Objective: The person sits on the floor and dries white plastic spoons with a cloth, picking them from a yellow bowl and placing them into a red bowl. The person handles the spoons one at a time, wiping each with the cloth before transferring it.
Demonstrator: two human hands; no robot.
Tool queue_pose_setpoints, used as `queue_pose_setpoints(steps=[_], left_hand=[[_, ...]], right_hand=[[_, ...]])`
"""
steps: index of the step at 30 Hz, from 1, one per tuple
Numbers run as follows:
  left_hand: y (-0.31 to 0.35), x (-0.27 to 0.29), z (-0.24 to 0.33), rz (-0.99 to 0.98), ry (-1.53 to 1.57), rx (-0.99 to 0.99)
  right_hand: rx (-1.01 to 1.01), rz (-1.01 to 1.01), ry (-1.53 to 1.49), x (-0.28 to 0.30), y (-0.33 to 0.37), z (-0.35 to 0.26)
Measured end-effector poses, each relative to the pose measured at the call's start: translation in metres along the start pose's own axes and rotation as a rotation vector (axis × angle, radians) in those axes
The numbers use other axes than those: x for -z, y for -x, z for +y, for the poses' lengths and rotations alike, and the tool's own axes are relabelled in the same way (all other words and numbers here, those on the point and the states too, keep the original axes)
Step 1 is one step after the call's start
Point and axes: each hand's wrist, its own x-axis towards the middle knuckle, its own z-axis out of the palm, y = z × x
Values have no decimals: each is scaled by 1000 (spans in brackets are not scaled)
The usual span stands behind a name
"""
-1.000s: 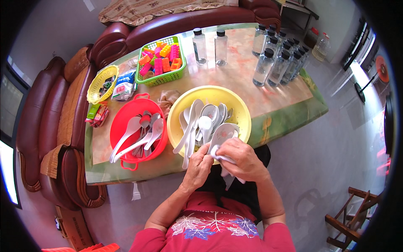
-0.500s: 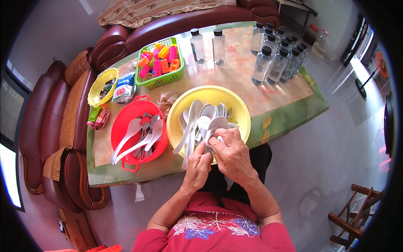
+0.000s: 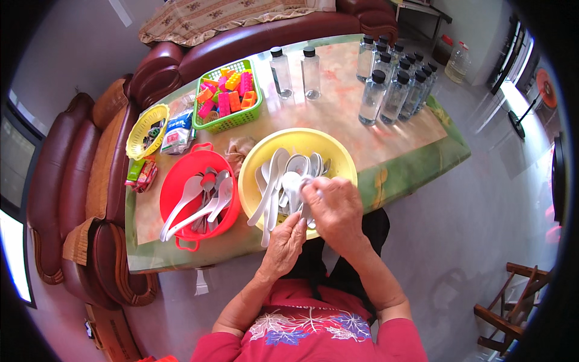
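Observation:
Over the near side of the yellow basin, my left hand is closed, its fingers pinching the handle of a pale spoon. My right hand is closed round the upper part of that spoon and covers most of it; its fingertips are slightly blurred. Inside the basin lie several white soup spoons and some metal spoons, their handles leaning over the near rim. To the left, the red basin holds long-handled white spoons and metal spoons.
Behind the basins stand a green basket of toy blocks, a yellow basket and a plastic packet. A crumpled brown cloth lies between the basins. Clear bottles with black caps crowd the far right; two more stand mid-table.
My right hand has shifted up over the spoon's bowl, which showed above the fingers before and is now mostly covered. My left hand keeps nearly the same place.

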Motion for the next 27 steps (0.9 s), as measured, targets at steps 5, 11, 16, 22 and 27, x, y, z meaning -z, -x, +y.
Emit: queue_pose_setpoints(steps=[5,11,16,22,27], left_hand=[[-1,1,-3,-61,381,161],[-9,-3,8,-110,839,374],[-9,3,11,-280,688,294],[-10,14,6,-525,683,314],[-4,-15,20,-142,256,-5]], right_hand=[[-471,93,-434,2,-1,18],[-215,197,-478,-8,22,-14],[-273,263,-569,-6,7,-10],[-618,-103,-1403,10,-8,23],[-804,14,-1286,3,-12,24]])
